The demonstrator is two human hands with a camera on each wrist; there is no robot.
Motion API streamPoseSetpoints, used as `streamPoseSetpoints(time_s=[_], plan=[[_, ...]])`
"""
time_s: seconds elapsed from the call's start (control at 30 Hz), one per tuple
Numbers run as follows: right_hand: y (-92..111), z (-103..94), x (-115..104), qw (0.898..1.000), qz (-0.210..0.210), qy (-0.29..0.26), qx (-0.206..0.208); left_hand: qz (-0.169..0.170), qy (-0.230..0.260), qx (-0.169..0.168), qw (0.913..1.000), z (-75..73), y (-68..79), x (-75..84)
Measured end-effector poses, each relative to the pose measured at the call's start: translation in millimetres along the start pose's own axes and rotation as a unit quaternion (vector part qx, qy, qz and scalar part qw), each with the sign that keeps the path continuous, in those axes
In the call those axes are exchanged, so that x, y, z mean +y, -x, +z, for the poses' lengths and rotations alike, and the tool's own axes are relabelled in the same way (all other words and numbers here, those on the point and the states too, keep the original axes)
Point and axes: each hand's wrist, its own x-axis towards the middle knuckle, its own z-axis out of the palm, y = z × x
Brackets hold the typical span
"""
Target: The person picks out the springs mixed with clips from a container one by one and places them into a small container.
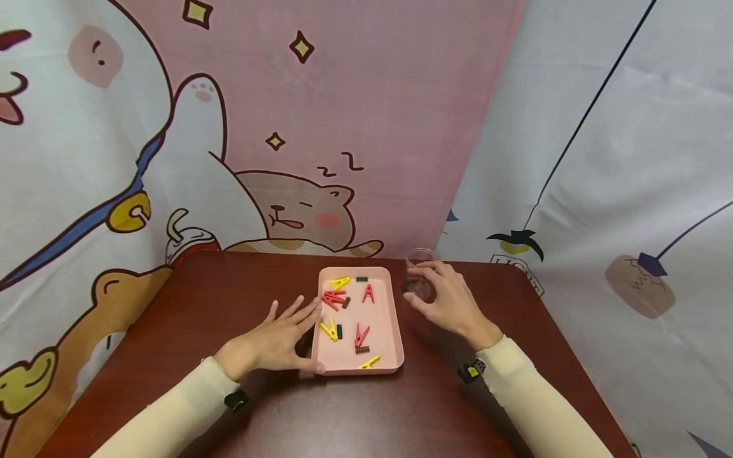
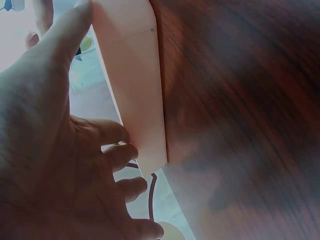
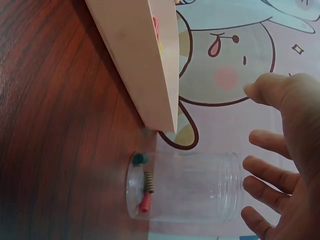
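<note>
My left hand (image 1: 275, 340) spreads its fingers along the left side of a shallow pink tray (image 1: 382, 324), thumb at the near corner and fingertips touching the rim. Small red clips (image 1: 368, 293) and yellow clips (image 1: 340, 282) lie in the tray among short coil springs (image 1: 362, 350), some dark, some brown. Right of the tray stands a clear plastic jar (image 3: 195, 195) with no lid on it. At its bottom sit a green spring (image 3: 140, 159), a brown spring (image 3: 148, 182) and a red spring (image 3: 145, 202). My right hand (image 1: 449, 299) is by the jar's mouth, fingers loosely bent and holding nothing.
Everything stands on a dark red-brown wooden table (image 1: 275, 420). A printed cloth (image 1: 401, 127) with cartoon animals hangs right behind the table's far edge. Small dark devices are strapped at both wrists.
</note>
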Motion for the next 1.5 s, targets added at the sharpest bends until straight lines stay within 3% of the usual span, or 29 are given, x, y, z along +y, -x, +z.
streamPoseSetpoints(time_s=[0.27, 0.63, 1.5], plan=[[-2, -1.2, -20, 0.999, -0.04, 0.022, -0.007, 0.001, -0.003, 0.001, 1.0, -0.4, 1.1, 0.8], [-9, 2.9, -43, 0.995, -0.071, 0.048, -0.051, 0.006, -0.005, 0.003, 1.0, 0.4, 3.0, 0.5], [-34, 25.7, -78, 0.984, -0.105, 0.055, -0.132, 0.009, -0.008, 0.004, 0.9999, 0.7, 2.4, -0.6]])
